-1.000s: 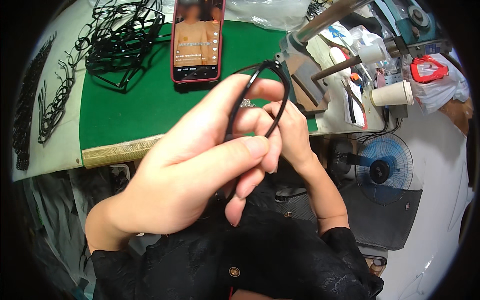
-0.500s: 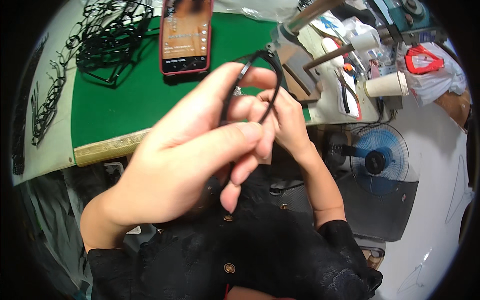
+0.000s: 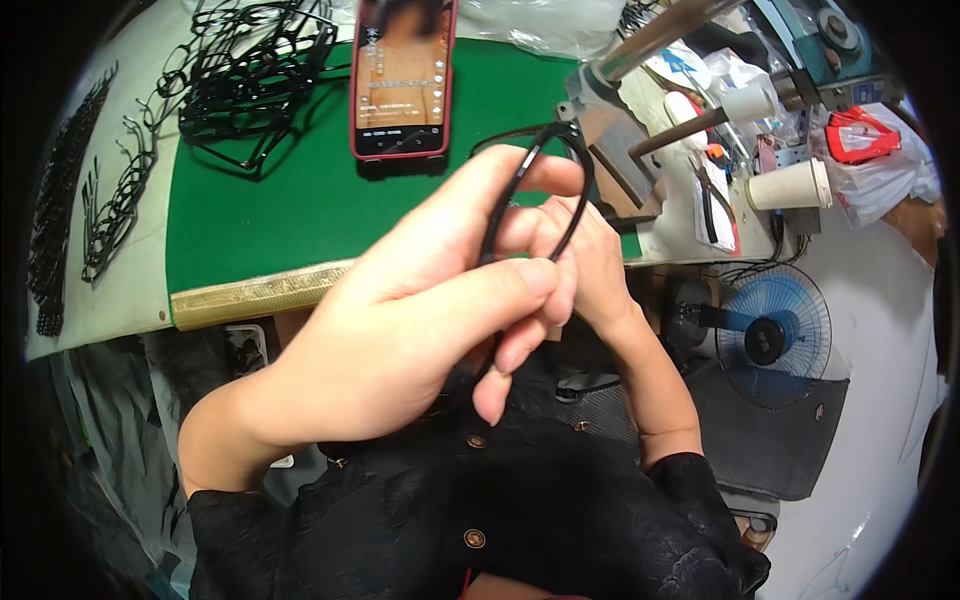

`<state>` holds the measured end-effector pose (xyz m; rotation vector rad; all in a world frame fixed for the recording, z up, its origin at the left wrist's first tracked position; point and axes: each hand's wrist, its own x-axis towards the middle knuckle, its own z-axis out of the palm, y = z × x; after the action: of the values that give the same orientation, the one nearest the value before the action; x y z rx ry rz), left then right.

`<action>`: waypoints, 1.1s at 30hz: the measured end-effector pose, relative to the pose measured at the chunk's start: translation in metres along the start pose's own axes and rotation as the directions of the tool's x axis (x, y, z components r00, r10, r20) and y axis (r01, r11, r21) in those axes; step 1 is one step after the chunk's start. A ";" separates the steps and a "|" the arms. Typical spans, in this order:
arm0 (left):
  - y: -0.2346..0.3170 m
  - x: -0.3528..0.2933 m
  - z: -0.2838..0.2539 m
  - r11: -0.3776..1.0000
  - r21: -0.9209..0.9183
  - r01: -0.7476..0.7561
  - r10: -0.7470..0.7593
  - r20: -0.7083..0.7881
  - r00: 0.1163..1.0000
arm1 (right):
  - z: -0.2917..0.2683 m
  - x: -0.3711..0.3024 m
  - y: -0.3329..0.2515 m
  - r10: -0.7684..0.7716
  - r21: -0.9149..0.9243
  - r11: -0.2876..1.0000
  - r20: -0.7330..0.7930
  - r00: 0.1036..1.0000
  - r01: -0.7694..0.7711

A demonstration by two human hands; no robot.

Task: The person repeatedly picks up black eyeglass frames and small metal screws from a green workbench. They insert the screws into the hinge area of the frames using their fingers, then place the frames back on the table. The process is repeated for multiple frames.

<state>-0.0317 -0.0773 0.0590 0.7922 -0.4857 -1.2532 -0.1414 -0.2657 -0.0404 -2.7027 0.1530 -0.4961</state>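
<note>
Over the bench's front edge, my left hand (image 3: 400, 310) is closed on a black eyeglass frame (image 3: 586, 190). Its thumb and fingers pinch the dark rim, which stands up in a loop above the thumb tip. Just behind is my right hand (image 3: 603, 268), its fingers curled close to the frame. Most of those fingers are covered by the left hand, so what they grip is hidden. Several more black eyeglass frames (image 3: 250, 100) lie heaped at the back left on a green mat (image 3: 260, 225).
A phone in a red case (image 3: 400, 90) stands on the mat. To the right are a bench press (image 3: 690, 125), pliers (image 3: 712, 195), a paper cup (image 3: 790, 187) and a plastic bag (image 3: 885, 180). A fan (image 3: 765, 340) is below the bench's right side. More frames (image 3: 125, 200) lie far left.
The whole view has shifted, so bench and hands appear slightly farther right. Both hands keep nearly the same pose around the eyeglass frame.
</note>
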 end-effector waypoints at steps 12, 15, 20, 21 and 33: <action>-0.012 0.014 0.020 0.990 0.000 0.144 -0.143 0.141 0.980 | -0.050 0.025 0.005 0.048 0.889 0.432 -0.194 0.980 0.155; -0.015 0.018 0.027 0.985 -0.001 0.174 -0.173 0.132 0.976 | -0.060 0.030 0.000 -0.022 0.881 0.409 -0.251 0.968 0.238; -0.018 0.019 0.030 0.984 0.012 0.178 -0.178 0.132 0.975 | -0.059 0.023 -0.001 0.020 0.873 0.434 -0.259 0.966 0.225; -0.018 0.020 0.030 0.984 0.016 0.178 -0.179 0.137 0.974 | -0.059 0.022 0.000 0.031 0.872 0.438 -0.258 0.966 0.219; -0.022 0.015 0.025 0.985 0.046 0.165 -0.170 0.168 0.971 | -0.060 0.022 0.000 0.023 0.849 0.473 -0.280 0.960 0.237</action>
<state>-0.0602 -0.1011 0.0570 0.7674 -0.5884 -1.4818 -0.1425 -0.2907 0.0182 -1.5985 -0.1822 -0.7142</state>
